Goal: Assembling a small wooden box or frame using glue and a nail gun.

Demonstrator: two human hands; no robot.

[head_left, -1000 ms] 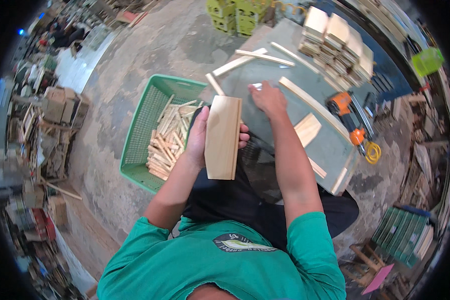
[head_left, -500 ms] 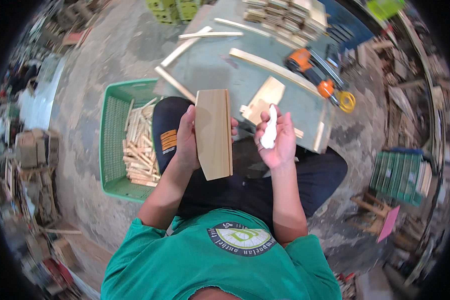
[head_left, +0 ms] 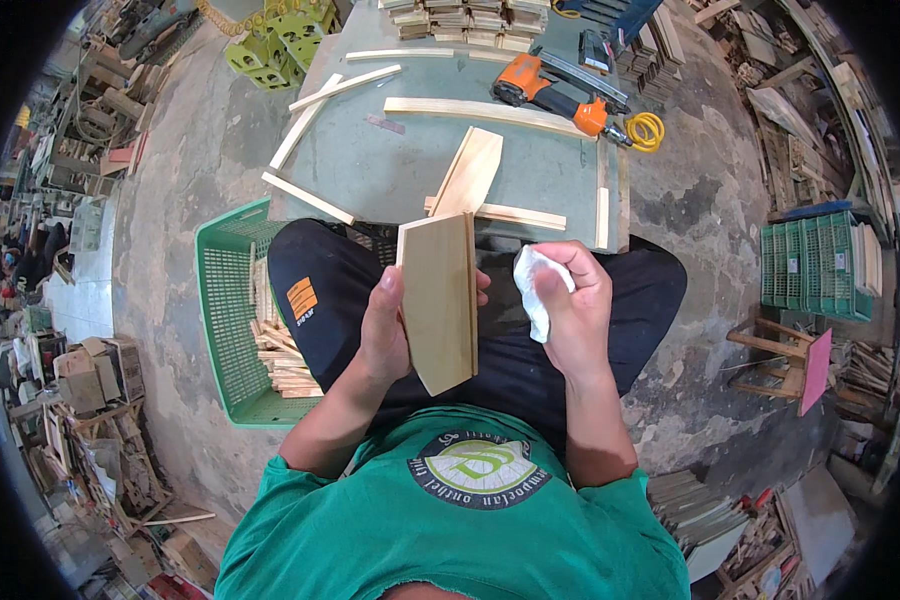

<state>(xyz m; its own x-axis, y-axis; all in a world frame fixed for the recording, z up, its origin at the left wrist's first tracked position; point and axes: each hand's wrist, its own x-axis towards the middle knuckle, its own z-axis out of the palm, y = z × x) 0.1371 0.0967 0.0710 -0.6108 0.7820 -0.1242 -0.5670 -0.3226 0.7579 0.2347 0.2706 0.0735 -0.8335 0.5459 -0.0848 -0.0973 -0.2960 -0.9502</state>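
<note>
A pale wooden board [head_left: 438, 305] with tapered ends and a strip along its right edge stands nearly upright above my lap. My left hand [head_left: 383, 325] is closed around it, thumb at the left edge, fingertips showing past the right edge. To its right, apart from the board, my right hand [head_left: 578, 310] pinches a crumpled white cloth [head_left: 535, 295] between thumb and fingers. Just beyond the held board, a similar tapered wooden piece [head_left: 475, 165] rests on the grey-green worktable [head_left: 360, 165], by a short wooden strip [head_left: 520, 216].
An orange nail gun [head_left: 550, 92] with a coiled yellow hose [head_left: 645, 131] lies at the table's far right. Stacked wooden pieces [head_left: 470, 22] sit at the back. Several loose strips lie on the table. A green basket [head_left: 220, 340] of wood strips stands left of my leg.
The view has shifted, with the table sitting higher and further left in it. My right hand has turned and now pinches the cloth from above. The left hand still holds the board.
</note>
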